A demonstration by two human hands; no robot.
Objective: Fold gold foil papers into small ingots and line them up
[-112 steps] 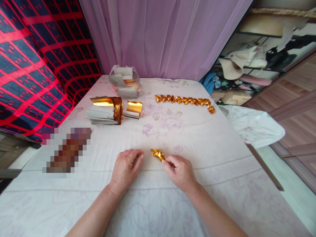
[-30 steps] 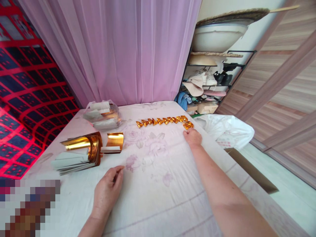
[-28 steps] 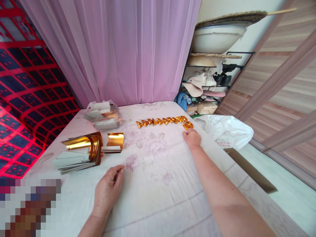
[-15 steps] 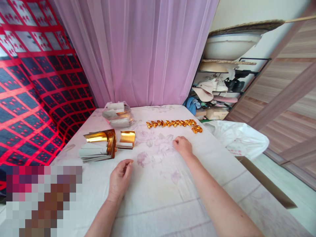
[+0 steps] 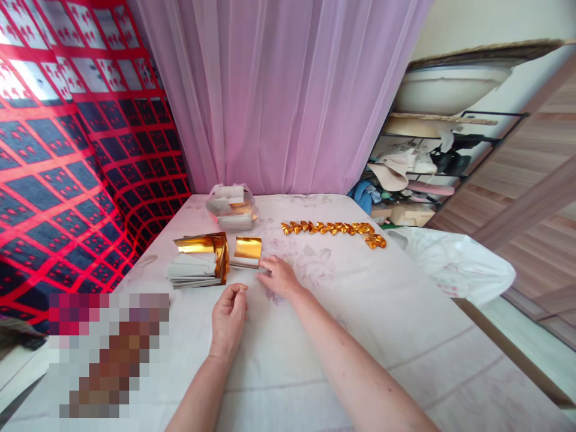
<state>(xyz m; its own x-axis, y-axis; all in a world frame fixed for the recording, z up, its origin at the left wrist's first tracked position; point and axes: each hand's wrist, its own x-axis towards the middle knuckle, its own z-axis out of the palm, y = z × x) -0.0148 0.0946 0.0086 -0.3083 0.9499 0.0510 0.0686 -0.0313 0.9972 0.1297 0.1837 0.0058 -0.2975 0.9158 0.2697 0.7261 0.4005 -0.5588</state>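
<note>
Head view: nearest, the left hand (image 5: 228,318) rests on the bed (image 5: 360,312), its grip narrow and empty. Just beyond, the right hand (image 5: 279,277) reaches open-fingered, fingertips just beside the small gold sheet (image 5: 247,249); the folded gold row (image 5: 333,230) lies farther off.

Pink curtain (image 5: 288,90) top centre, red checked cloth (image 5: 67,150) left, cluttered shelves (image 5: 432,162) right, wood floor (image 5: 540,252) far right
</note>
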